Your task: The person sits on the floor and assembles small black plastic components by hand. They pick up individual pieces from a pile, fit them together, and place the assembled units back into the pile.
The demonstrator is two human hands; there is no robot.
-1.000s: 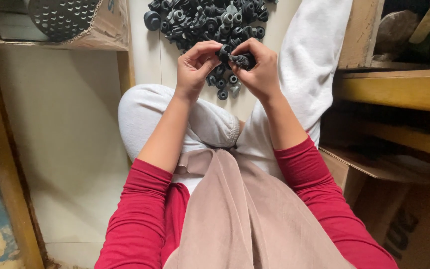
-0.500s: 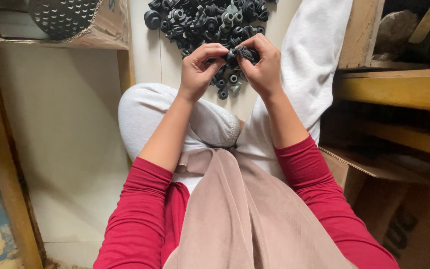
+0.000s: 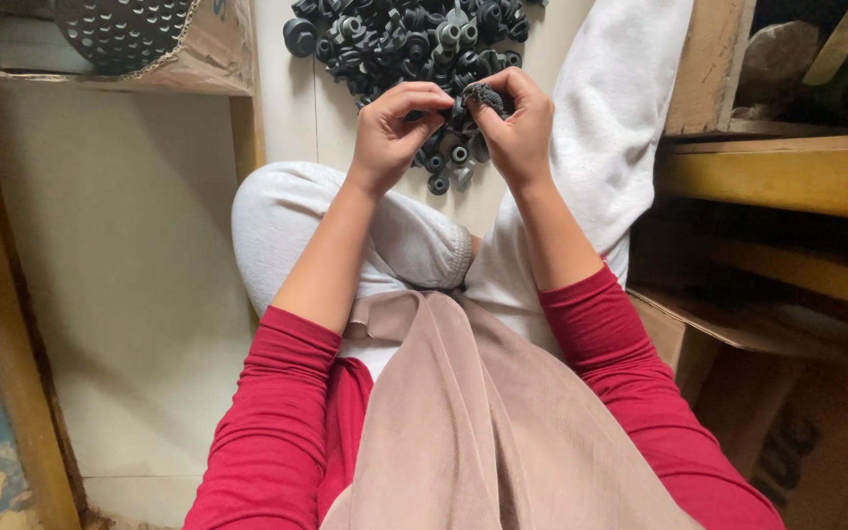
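Our right hand (image 3: 517, 123) pinches a small black rubber ring (image 3: 484, 95), left hand (image 3: 395, 132) fingertips closed beside it; it looks light and pliable, best gripped at the rim.

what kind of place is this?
Likely a small home or floor-level workshop: a pile of black rubber parts on the floor, cardboard boxes, wooden shelving. Both hands work one part.

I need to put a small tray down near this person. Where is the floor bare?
Bare pale floor lies between the wooden post and the bent knee. Ahead it is crowded: black rubber rings heaped under both hands.
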